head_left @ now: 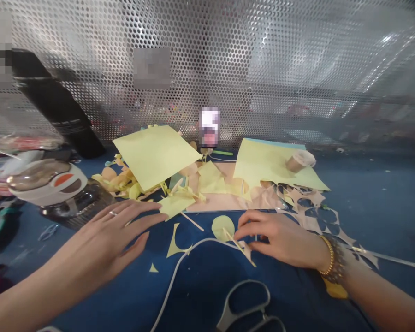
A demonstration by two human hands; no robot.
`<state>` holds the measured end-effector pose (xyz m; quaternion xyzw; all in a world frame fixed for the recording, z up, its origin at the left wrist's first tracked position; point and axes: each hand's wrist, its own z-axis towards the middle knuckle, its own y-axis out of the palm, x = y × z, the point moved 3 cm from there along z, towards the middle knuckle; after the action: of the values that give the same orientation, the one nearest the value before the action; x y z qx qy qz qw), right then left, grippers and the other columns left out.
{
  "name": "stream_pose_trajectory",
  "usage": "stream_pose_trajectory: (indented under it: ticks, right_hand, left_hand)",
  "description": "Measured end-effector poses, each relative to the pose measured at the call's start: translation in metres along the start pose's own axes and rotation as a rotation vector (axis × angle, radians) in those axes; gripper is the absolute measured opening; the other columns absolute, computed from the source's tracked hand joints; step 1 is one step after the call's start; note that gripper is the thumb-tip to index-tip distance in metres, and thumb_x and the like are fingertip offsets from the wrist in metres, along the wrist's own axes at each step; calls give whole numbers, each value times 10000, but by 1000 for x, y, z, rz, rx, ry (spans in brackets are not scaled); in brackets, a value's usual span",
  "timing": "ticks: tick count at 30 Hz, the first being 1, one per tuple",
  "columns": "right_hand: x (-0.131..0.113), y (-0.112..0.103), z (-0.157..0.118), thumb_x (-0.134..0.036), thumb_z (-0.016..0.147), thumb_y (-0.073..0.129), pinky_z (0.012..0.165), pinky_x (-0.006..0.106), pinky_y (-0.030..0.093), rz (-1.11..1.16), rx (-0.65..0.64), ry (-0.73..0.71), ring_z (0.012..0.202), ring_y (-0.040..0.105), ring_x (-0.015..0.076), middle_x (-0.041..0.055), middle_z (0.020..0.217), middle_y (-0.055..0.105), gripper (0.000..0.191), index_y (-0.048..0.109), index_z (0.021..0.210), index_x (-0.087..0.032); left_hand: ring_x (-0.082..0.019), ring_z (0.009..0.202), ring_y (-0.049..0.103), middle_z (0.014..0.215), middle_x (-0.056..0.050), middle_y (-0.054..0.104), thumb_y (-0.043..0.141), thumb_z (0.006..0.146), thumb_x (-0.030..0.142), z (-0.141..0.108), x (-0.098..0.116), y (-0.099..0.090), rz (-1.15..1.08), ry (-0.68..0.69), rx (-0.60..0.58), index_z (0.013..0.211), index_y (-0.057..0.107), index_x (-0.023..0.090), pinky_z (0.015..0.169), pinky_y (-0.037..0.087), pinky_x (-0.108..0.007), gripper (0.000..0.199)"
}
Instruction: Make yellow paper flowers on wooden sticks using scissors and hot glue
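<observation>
Fingers outstretched, my left hand (119, 235) touches a small yellow paper piece (177, 204) with its fingertips. My right hand (276, 237) has its fingers bent, with a thin yellow paper scrap (240, 246) at the fingertips and thumb. Just left of those fingertips lies a round yellow paper disc (223, 228), partly under the scrap. Between the hands are a curved yellow offcut (175, 242) and a tiny triangular scrap (153, 268). Grey-handled scissors (245, 302) lie at the front, their blades out of view.
Large yellow sheets (157, 157) lie at the back, a paper-wrapped roll (299, 161) on the right one. Cut-out pink paper (314, 207) spreads at right. A clear-lidded container (51, 184) and black cylinder (58, 106) stand left. A white cable (174, 272) crosses the blue surface.
</observation>
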<state>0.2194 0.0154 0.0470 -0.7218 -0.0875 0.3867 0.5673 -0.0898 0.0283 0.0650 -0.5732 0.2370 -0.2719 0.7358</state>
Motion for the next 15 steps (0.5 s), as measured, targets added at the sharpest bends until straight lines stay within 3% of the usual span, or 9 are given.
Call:
stream_pose_trajectory:
  ticks: [4,7,11,15]
  right_hand:
    - [-1,0,9,-120,855,540,765,277,457,-1,-16,-56,864,604,143,-6,1054,604,253,680,991,-281]
    - [-4,-6,6,-21,823,487,794,288,449,-5,-36,-39,908,593,147,-4,1105,586,403,642,1072,-296]
    - [-14,-9,-4,-47,717,646,856,281,431,77,-92,-39,1008,548,162,-5,1171,536,539,579,1169,-332]
    - [-24,-6,-4,-212,769,697,808,243,440,144,15,-86,929,564,135,9,1071,560,247,668,1007,-270]
  left_hand:
    - [-204,1052,562,1143,-2,628,459,887,211,23,29,5,-186,60,-30,1110,601,319,901,448,-386,286]
    - [-186,1032,570,1112,-23,635,413,911,180,42,50,17,-333,151,-117,1106,596,271,889,443,-359,283]
    - [-195,980,592,1075,-35,644,402,902,148,63,66,33,-384,180,-178,1084,597,232,855,450,-372,280]
    - [-215,987,589,1068,-28,654,455,842,102,69,72,46,-382,207,-187,1052,609,214,882,434,-403,283]
